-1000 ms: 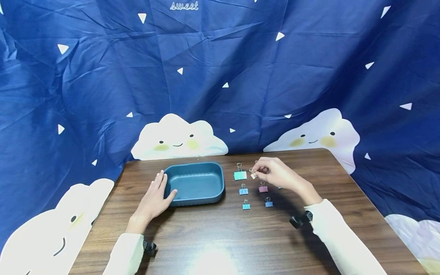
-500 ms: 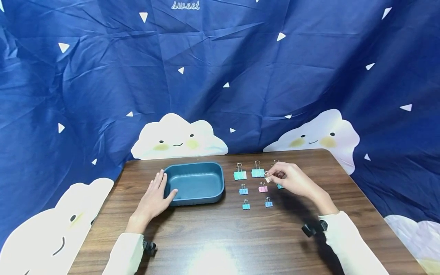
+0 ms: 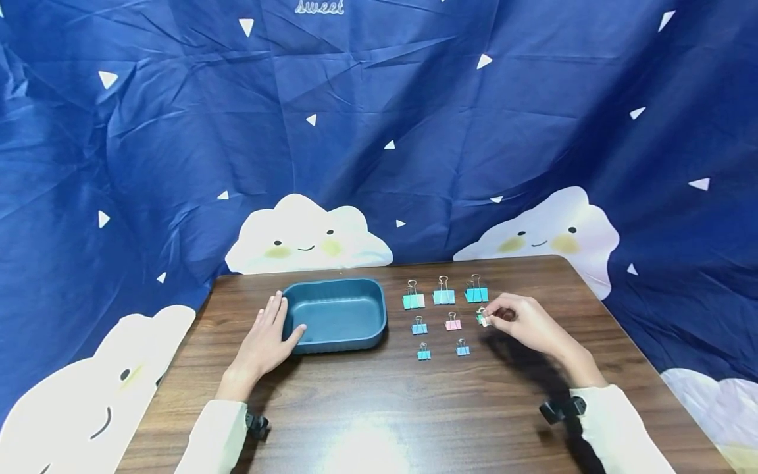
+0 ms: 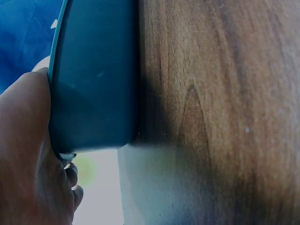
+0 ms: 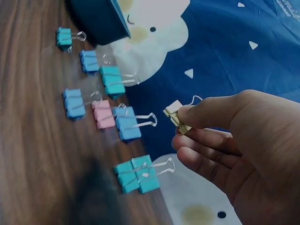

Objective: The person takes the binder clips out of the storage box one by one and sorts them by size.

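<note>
Right hand (image 3: 527, 326) pinches a small yellow binder clip (image 5: 176, 115) between thumb and forefinger, held just above the table (image 3: 367, 408) at the right end of the middle clip row, a teal clip (image 3: 476, 293) just behind it. Left hand (image 3: 263, 342) lies flat, fingers relaxed against the blue tray (image 3: 334, 316)'s left wall, thumb on the front rim. Bare wood lies near of the clips and right of the hand, toward the table's right edge.

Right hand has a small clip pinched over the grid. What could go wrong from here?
1. The right hand pinches the cream clip only at the fingertips; it may slip and drop.
2. It hovers close to the laid-out clips; lowering may knock them askew.
3. The left hand only rests against the tray; a bump may shift it.
</note>
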`<action>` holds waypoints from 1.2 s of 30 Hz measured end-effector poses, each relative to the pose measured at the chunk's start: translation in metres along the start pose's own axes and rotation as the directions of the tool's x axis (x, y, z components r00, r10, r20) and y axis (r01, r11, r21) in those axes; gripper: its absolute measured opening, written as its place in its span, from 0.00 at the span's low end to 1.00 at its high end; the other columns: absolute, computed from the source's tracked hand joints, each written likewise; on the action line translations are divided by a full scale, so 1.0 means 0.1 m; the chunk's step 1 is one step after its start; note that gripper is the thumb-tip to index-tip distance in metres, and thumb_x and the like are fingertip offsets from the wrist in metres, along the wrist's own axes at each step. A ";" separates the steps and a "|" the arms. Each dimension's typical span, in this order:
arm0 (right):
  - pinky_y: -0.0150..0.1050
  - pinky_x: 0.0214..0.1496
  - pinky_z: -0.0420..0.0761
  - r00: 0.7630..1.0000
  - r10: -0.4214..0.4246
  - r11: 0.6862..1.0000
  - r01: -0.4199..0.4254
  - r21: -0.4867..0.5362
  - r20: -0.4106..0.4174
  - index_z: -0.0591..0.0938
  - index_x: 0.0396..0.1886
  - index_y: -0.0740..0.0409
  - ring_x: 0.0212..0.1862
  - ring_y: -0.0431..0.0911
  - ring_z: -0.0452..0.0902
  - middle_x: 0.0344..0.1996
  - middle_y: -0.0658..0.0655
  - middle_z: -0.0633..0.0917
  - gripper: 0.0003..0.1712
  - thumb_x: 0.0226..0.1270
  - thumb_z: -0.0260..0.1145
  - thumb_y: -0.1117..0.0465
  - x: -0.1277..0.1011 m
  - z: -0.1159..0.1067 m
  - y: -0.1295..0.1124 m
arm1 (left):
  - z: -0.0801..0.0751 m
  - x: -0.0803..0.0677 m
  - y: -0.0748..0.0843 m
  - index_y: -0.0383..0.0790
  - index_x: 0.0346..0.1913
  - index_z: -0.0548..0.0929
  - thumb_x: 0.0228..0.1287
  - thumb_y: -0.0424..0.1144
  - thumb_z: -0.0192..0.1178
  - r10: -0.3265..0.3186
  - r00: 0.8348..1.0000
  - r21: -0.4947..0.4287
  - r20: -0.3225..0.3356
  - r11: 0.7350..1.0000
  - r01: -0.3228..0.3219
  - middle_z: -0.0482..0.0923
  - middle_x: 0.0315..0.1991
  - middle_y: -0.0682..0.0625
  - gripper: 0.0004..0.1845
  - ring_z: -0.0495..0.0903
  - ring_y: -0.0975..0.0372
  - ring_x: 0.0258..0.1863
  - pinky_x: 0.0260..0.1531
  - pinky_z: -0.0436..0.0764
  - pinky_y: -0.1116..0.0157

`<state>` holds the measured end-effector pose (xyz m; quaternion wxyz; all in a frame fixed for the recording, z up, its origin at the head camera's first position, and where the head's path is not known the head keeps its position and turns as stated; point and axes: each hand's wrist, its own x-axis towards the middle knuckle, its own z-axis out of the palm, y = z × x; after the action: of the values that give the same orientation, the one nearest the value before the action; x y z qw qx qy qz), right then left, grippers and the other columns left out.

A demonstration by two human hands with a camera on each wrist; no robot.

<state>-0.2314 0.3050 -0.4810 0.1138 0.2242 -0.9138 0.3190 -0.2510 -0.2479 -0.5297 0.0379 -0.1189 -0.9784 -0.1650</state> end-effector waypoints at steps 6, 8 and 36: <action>0.31 0.38 0.83 0.994 0.093 0.996 -0.093 0.002 0.054 0.90 0.38 0.50 0.36 0.31 0.80 0.34 0.46 0.90 0.08 0.66 0.76 0.69 -0.13 0.01 0.09 | -0.01 0.00 0.00 0.28 0.85 0.50 0.81 0.66 0.48 -0.002 1.000 -0.010 0.006 1.000 0.002 0.41 0.88 0.34 0.50 0.44 0.41 0.87 0.86 0.49 0.41; 0.32 0.38 0.83 0.993 0.104 0.995 -0.104 0.002 0.055 0.90 0.38 0.51 0.36 0.31 0.80 0.33 0.46 0.90 0.08 0.66 0.76 0.68 -0.16 0.04 0.12 | -0.01 0.00 0.00 0.28 0.85 0.50 0.81 0.66 0.48 -0.002 1.000 -0.010 0.005 1.000 0.002 0.41 0.88 0.34 0.50 0.44 0.41 0.87 0.86 0.49 0.41; 0.30 0.35 0.77 0.974 0.203 0.979 -0.202 -0.021 0.102 0.88 0.36 0.51 0.34 0.32 0.75 0.34 0.45 0.87 0.04 0.67 0.76 0.64 -0.42 0.29 0.40 | 0.01 0.01 0.00 0.28 0.85 0.49 0.81 0.63 0.51 -0.005 1.000 -0.032 0.009 0.999 0.005 0.40 0.88 0.34 0.50 0.42 0.42 0.88 0.87 0.47 0.41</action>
<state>-0.2160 0.3285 -0.5388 0.0344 0.1457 -0.9382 0.3121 -0.2517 -0.2477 -0.5311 0.0311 -0.1179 -0.9760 -0.1803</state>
